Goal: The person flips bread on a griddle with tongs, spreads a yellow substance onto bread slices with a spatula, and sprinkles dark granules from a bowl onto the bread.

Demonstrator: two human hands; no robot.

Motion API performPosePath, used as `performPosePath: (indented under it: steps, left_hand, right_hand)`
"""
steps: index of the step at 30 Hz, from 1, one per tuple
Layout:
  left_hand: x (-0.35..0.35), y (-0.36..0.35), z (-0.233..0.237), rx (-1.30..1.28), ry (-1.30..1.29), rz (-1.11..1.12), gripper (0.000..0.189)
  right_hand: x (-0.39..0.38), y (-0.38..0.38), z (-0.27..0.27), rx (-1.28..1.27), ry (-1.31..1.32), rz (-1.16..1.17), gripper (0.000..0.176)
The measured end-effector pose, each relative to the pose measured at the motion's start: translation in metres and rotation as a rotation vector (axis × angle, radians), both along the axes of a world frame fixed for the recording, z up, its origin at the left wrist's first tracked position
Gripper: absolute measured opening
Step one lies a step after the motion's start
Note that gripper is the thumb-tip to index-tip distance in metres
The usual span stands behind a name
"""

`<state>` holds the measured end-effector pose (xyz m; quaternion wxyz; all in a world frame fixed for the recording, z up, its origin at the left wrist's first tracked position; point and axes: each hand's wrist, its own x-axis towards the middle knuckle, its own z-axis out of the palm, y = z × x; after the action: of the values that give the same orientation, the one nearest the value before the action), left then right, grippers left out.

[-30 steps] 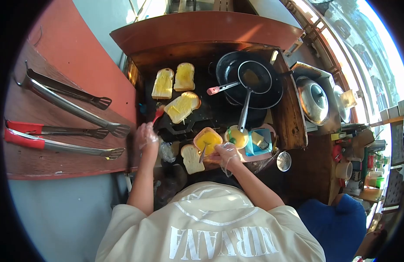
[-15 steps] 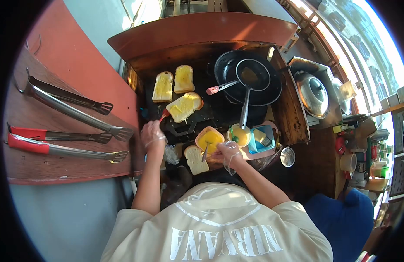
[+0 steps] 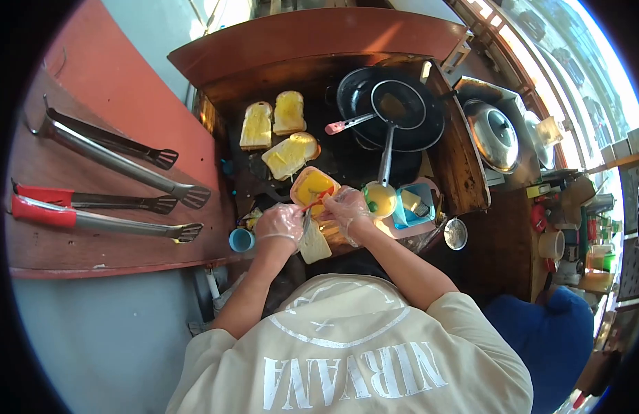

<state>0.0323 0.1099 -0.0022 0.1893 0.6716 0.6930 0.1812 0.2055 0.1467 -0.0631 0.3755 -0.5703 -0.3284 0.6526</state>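
Observation:
My left hand (image 3: 278, 223), in a clear plastic glove, is closed on a thin red utensil (image 3: 311, 205) whose exact kind I cannot make out. My gloved right hand (image 3: 348, 209) has its fingers closed at the utensil's other end. Both hands are over the near edge of a tub of yellow spread (image 3: 314, 185). Below them lies a plain bread slice (image 3: 314, 243), partly covered by the hands. On the dark griddle, two bread slices with yellow topping, one left (image 3: 256, 127) and one right (image 3: 289, 112), sit behind a tilted, coated slice (image 3: 290, 155).
A black wok (image 3: 354, 90) holds a strainer (image 3: 398, 103) at the back right. Nearer stand a cup of pale yellow contents (image 3: 379, 200) and a blue container (image 3: 410, 215). A blue cup (image 3: 241, 240) is at left. Several tongs (image 3: 119, 210) hang on the left board.
My left hand has moved right from beside the griddle to the tub, bringing the red utensil. My right hand has shifted slightly up and left. The spoon seen in the tub is largely hidden.

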Motion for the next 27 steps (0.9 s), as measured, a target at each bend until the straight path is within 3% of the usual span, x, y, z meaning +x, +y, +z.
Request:
performPosePath:
  steps: [2, 5, 6, 8, 9, 11, 14, 16, 18, 19, 21, 25, 27]
  left_hand:
    - [-0.004, 0.004, -0.007, -0.013, -0.057, 0.025, 0.015]
    - [-0.027, 0.011, -0.020, -0.096, -0.421, -0.008, 0.020]
    - [-0.032, 0.012, -0.026, -0.095, -0.423, -0.008, 0.020]
    - [-0.039, 0.016, -0.037, -0.343, -0.792, 0.212, 0.019]
    - [-0.043, 0.018, -0.037, -0.339, -0.904, 0.216, 0.018]
    - [-0.056, 0.025, -0.033, -0.377, -0.973, 0.274, 0.019]
    - [-0.073, 0.047, -0.037, -0.335, -1.085, 0.355, 0.021]
    - [-0.077, 0.075, -0.039, -0.213, -1.052, 0.413, 0.018]
    - [-0.093, 0.116, -0.085, -0.053, -0.892, 0.388, 0.018]
    - [-0.087, 0.128, -0.080, -0.056, -0.894, 0.390, 0.018]
    - [-0.074, 0.144, -0.074, 0.439, 0.042, 0.238, 0.017]
    - [-0.055, 0.141, -0.077, 0.333, 0.303, 0.092, 0.014]
    - [-0.051, 0.140, -0.074, 0.396, 0.258, 0.100, 0.014]
  right_hand:
    - [-0.004, 0.001, 0.001, 0.008, -0.089, 0.032, 0.022]
    - [-0.005, 0.001, 0.004, 0.006, -0.071, 0.032, 0.023]
    - [-0.004, 0.002, 0.006, 0.007, -0.073, 0.032, 0.023]
    - [-0.002, 0.004, 0.010, -0.022, -0.019, 0.005, 0.021]
    - [0.000, 0.006, 0.008, -0.017, -0.022, 0.005, 0.021]
    - [0.004, 0.010, 0.001, -0.043, 0.149, -0.025, 0.017]
    - [0.005, 0.015, 0.016, -0.111, 0.131, -0.050, 0.014]
    - [0.004, 0.017, 0.011, -0.109, 0.135, -0.062, 0.014]
    - [0.003, 0.017, 0.008, -0.111, 0.138, -0.074, 0.015]
    - [0.002, 0.016, 0.007, -0.122, 0.148, -0.084, 0.015]
    - [0.003, 0.012, 0.003, -0.136, 0.159, -0.097, 0.015]
    - [0.009, 0.005, 0.003, -0.204, 0.154, -0.100, 0.015]
    - [0.015, -0.001, -0.003, -0.193, 0.206, -0.131, 0.013]
